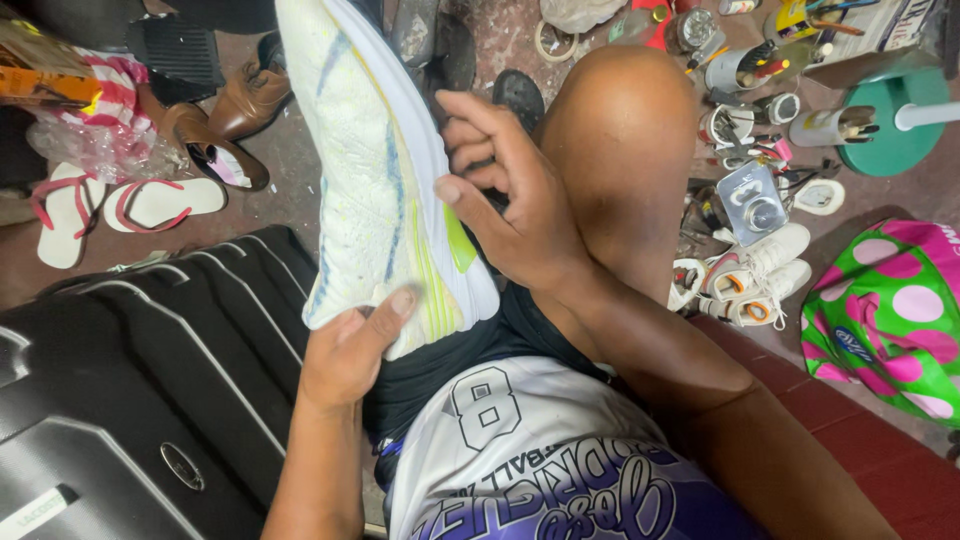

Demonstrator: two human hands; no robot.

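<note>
A pair of white flip-flops with pink straps [110, 208] lies on the floor at the far left, near two brown leather shoes [222, 125]. A big black ridged plastic case [150, 370] sits below them. The left hand [350, 350] grips the heel end of a white running shoe with yellow and blue stripes [385, 170] (thumb pressed on its sole). The right hand [505, 200] curls its fingers against the shoe's side, beside the raised knee [620, 150]. A green bag with pink dots [890, 310] rests at the right.
</note>
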